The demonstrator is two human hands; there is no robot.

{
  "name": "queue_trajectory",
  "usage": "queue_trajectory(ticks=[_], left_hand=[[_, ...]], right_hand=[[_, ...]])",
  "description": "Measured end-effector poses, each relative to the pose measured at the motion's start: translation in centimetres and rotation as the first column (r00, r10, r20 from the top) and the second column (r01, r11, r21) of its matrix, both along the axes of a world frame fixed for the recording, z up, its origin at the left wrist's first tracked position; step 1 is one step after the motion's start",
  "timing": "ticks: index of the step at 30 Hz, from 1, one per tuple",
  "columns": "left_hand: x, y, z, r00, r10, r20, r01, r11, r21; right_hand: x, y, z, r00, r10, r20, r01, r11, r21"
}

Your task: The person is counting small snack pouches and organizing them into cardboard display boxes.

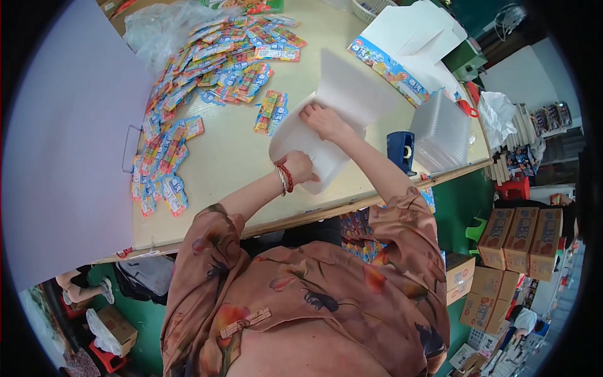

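Both hands are in on the white card, lying left of the tape dispenser, which anchors everything here. This looks like the shaping step: a bent sheet being creased or opened out. The left hand, with bracelets at the wrist, is curled on the near part; whether its fingers clamp the card, I can't tell. The right hand, farther up-left of the dispenser, has its bent fingers together on the card, pinching or pressing, no telling which. The next move, I'd judge, calls for one steadying hand while the other works the crease. Now the lie of it: the long axis runs away from the person, leaning right, its far panel slanting out beyond the dispenser toward the open box. Clear trays sit just right of the dispenser; colourful packets heap up well to its left.
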State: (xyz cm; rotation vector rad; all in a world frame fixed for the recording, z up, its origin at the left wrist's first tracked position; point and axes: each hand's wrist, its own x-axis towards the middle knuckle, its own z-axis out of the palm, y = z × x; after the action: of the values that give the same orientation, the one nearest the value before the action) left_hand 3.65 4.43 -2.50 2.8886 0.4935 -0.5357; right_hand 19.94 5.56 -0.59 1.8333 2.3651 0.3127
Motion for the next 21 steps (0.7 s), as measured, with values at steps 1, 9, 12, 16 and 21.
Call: queue_trajectory(ticks=[1,9,12,16,21], left_hand=[[0.3,-0.1,0.0,0.999,-0.036,0.005,0.036,0.997,0.073],[3.9,1.3,-2.2,0.965,0.186,0.185,-0.191,0.981,0.013],[5.9,2.1,0.0,0.978,0.169,0.123,-0.165,0.985,-0.041],[6.3,3.2,-0.5,0.981,0.155,0.115,-0.147,0.986,-0.073],[5.7,4.5,0.6,0.989,0.109,0.102,-0.092,0.984,-0.154]], right_hand=[[0.0,-0.4,0.2,0.999,0.03,-0.022,-0.029,0.997,0.067],[7.1,-14.7,13.5,0.84,-0.08,-0.536,0.353,0.831,0.43],[14.1,-20.8,15.8,0.646,-0.365,-0.67,0.636,0.744,0.207],[20.4,-24.9,14.6,0.493,-0.525,-0.694,0.643,0.757,-0.116],[23.8,-25.3,14.0,0.353,-0.625,-0.696,0.594,0.725,-0.35]])
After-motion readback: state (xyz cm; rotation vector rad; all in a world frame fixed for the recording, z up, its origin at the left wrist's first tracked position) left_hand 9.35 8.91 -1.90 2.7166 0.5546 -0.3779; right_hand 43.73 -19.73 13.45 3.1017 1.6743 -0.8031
